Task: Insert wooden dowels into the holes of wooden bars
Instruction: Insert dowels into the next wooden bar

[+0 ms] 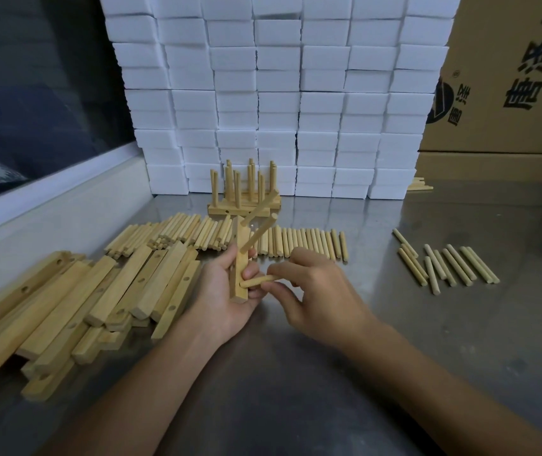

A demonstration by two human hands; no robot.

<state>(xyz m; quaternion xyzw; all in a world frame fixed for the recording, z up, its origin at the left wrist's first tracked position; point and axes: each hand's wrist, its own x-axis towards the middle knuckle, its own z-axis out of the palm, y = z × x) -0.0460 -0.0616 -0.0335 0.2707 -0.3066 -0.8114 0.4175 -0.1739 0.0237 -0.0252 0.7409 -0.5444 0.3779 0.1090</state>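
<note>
Wooden bar (239,271), gripped in my left hand (223,291), carries two dowels while my right hand's (315,291) fingers (278,286) pinch the third dowel (256,282) at its lowest hole.

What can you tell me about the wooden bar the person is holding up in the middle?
The bar is a pale, square-edged length of wood, held roughly upright above the steel table. The left hand grips its lower half from behind. Two dowels already stick out of its upper part, slanting up to the right. A third dowel meets its lower part, pinched by the right hand. At least one small hole shows on its left face.
</note>
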